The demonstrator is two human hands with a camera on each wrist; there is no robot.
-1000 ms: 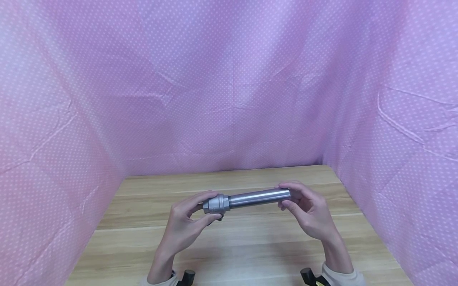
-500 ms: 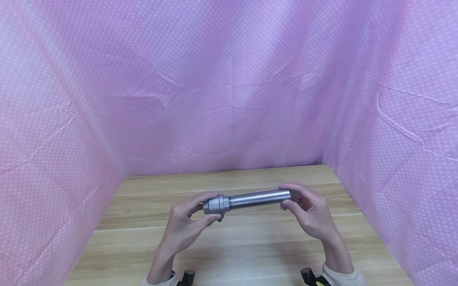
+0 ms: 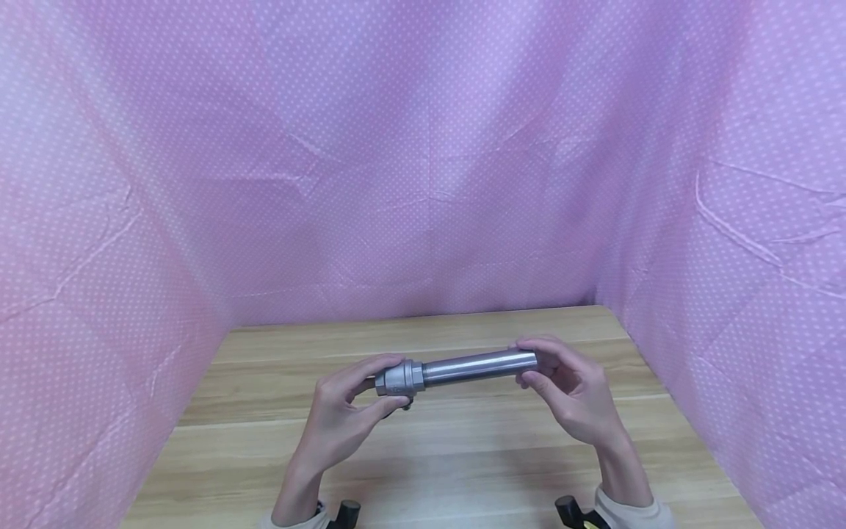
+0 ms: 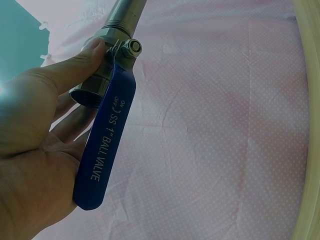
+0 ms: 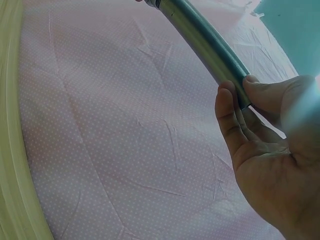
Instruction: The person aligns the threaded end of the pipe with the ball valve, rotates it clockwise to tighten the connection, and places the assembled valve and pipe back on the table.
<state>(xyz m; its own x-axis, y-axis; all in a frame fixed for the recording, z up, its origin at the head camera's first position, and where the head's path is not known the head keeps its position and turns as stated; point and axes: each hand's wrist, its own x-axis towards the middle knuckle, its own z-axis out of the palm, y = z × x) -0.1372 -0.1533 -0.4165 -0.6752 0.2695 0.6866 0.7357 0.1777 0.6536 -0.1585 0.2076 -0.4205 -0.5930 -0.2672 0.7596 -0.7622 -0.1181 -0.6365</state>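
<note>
- left hand (image 3: 338, 420): clamped on the valve, reaching in from 8 o'clock, with its thumb along the lower side and a finger over the top.
- right hand (image 3: 578, 402): clamped on the pipe's far end, coming from 4 o'clock, thumb and fingertips on opposite sides of the metal.
- cloth (image 3: 423, 162): pink with white dots, creased, rising at 9, 12 and 3 o'clock around the table.
- table (image 3: 463, 455): pale wood grain, under both hands.
- sleeves (image 3: 631, 510): beige, at 5 and 7 o'clock in the head view.
- pipe (image 3: 479, 366): bare shiny metal, held up over the table between the hands, running from the valve toward 3 o'clock and tilted slightly up; its thread shows where it meets the valve.
- handle (image 4: 106, 135): flat, blue, lettered "ball valve", pointing to 7 o'clock in the left wrist view, its tip near the palm; whether they touch, i cannot tell.
- valve (image 3: 399, 377): grey metal, at the pipe's 9 o'clock end.
- nut (image 4: 132, 48): at the handle's 1 o'clock end.
</note>
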